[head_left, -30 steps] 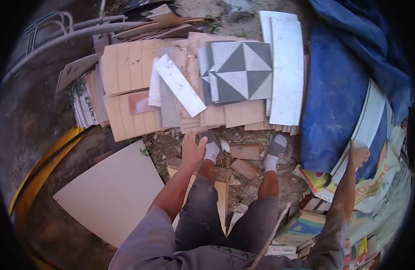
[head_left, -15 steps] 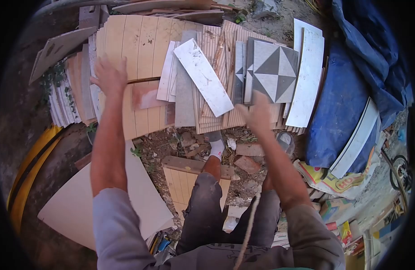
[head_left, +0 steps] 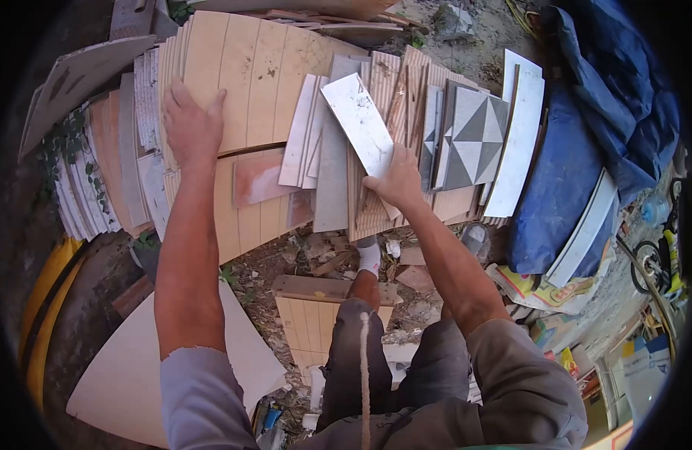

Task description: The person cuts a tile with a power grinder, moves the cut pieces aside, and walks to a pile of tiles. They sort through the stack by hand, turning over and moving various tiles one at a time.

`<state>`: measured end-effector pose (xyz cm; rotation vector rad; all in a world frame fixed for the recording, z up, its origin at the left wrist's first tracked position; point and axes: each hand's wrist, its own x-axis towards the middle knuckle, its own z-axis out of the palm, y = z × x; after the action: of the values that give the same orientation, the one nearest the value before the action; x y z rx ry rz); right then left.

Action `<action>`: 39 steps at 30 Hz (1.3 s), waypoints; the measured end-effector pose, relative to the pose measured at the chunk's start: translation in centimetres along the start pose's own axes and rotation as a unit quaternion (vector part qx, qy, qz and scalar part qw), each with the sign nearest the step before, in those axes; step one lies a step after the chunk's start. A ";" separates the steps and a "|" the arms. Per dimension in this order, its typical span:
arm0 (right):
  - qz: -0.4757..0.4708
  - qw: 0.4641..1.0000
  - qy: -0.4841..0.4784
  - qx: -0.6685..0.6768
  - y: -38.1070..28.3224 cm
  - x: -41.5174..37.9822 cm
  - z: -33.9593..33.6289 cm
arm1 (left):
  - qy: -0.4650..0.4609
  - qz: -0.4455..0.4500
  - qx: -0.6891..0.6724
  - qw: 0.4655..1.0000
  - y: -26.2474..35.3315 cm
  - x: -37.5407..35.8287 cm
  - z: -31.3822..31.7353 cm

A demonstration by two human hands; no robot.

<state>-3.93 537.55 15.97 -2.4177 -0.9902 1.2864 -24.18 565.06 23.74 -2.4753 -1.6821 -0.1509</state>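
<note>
My left hand (head_left: 192,124) rests with spread fingers on the left part of the beige grooved panels (head_left: 248,67). Near the middle of the stack, my right hand (head_left: 398,180) is closed round the lower end of a narrow white strip (head_left: 357,116), which lies slanted over grey and ribbed pieces. Just right of that hand stand tiles with a grey and white triangle pattern (head_left: 472,142). A reddish tile (head_left: 260,178) lies below the beige panels, between my hands.
A long white plank (head_left: 511,142) and a blue tarp (head_left: 560,180) are at the right. Rubble and a beige grooved board (head_left: 308,319) lie by my legs. A large pale sheet (head_left: 136,367) lies lower left, beside a yellow curved object (head_left: 49,315).
My right hand has moved left and closed on the lower end of the white strip. My left hand stays at the beige panels. The view has shifted slightly.
</note>
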 end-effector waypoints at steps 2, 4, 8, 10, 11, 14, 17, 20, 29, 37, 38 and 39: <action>0.003 0.978 -0.117 0.171 2.2 0.9 -1.8 | -0.002 -0.013 0.025 1.000 0.1 0.0 0.0; 0.011 0.913 -0.224 0.342 4.1 0.4 -3.1 | 0.000 -0.007 0.026 1.000 0.2 0.0 0.0; 0.019 0.671 -0.293 0.681 7.0 -3.3 -6.3 | 0.011 0.029 0.053 0.998 -0.1 0.0 0.0; 0.026 0.567 -0.314 0.761 9.8 -5.5 -8.1 | 0.042 0.069 0.057 0.995 -1.8 0.5 1.3; 0.022 0.538 -0.322 0.779 11.2 -6.7 -9.5 | 0.037 0.073 0.081 0.993 -2.3 0.7 1.7; 0.015 0.585 -0.223 0.779 17.4 -10.0 -12.3 | 0.004 0.068 0.275 0.959 -7.1 -0.2 6.1; 0.102 0.768 -0.019 0.632 25.2 -14.1 -16.2 | 0.079 0.049 0.157 0.983 -1.8 -5.7 5.5; 0.235 0.911 0.202 0.272 33.4 -16.7 -21.4 | -0.020 0.042 0.087 0.995 8.4 -13.9 0.7; 0.428 0.828 0.357 -0.070 58.6 -18.3 -31.4 | -0.186 0.067 -0.086 0.976 18.7 -28.9 -2.4; 0.340 0.875 0.270 -0.213 70.3 -17.4 -30.2 | -0.110 0.036 -0.054 0.992 20.4 -26.9 -4.1; 0.399 0.868 0.228 -0.186 68.7 -16.7 -30.8 | -0.106 0.005 -0.030 0.994 21.3 -25.7 -5.3; 0.411 0.845 0.279 -0.200 68.3 -16.7 -29.7 | -0.106 -0.016 -0.022 0.994 21.7 -24.1 -5.9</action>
<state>44.57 478.80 11.11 -3.4260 -0.0058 0.4212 -12.87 534.12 24.23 -2.5766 -1.8178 0.0749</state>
